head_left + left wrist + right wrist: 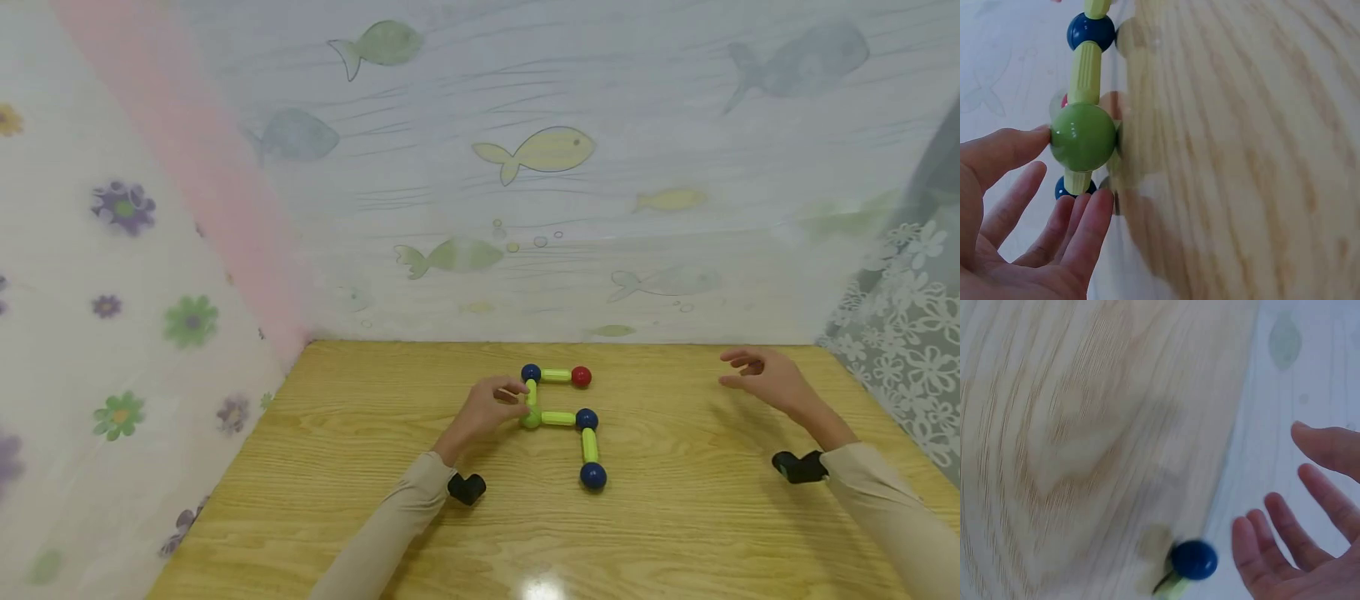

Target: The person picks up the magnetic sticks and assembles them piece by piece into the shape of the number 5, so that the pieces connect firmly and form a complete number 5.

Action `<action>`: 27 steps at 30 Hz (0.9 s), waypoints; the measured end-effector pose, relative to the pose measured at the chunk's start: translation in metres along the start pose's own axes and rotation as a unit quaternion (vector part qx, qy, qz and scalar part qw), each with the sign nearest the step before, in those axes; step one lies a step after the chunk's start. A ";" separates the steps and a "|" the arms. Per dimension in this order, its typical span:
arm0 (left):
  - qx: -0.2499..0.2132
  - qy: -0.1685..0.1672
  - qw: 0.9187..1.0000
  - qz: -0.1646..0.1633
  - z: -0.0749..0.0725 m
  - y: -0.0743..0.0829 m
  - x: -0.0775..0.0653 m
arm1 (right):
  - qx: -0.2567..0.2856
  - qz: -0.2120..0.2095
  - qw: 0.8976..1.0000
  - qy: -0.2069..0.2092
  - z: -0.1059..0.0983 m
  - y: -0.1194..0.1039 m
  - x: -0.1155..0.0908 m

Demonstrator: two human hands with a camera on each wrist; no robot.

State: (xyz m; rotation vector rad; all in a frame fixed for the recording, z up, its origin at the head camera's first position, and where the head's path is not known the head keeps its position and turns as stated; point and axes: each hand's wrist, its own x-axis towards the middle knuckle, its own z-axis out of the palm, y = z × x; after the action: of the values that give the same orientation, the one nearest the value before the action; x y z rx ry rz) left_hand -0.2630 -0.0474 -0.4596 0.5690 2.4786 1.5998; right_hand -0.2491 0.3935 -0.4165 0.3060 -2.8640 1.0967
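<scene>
On the table lies a joined figure of magnetic balls and yellow-green rods. Its parts include a red ball, a green ball and several dark blue balls, one at the near end. My left hand is at the figure's left side. In the left wrist view the thumb touches the green ball, while the loosely extended fingers lie near the short rod. Over the table's right part hovers my right hand, fingers spread and holding nothing. A blue ball shows low in the right wrist view.
The wooden table meets a fish-patterned sheet at its back edge. A flower-patterned sheet stands on the left, and a grey floral fabric on the right. Black wrist devices sit below both wrists.
</scene>
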 end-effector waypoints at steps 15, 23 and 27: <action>-0.014 -0.006 1.000 -0.003 0.011 -0.008 0.001 | -0.074 0.058 0.995 0.026 -0.019 0.057 -0.001; -0.010 -0.012 1.000 -0.006 0.005 -0.008 0.006 | -0.078 0.085 0.990 0.086 -0.012 0.066 0.002; 0.012 -0.008 1.000 -0.016 0.004 -0.006 0.013 | -0.090 0.096 0.985 0.112 -0.010 0.069 -0.003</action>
State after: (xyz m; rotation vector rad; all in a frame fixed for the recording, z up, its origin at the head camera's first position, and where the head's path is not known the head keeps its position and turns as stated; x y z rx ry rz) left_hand -0.2751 -0.0412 -0.4653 0.5414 2.4865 1.5493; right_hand -0.2608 0.4508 -0.4546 -0.0993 -2.8047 0.8262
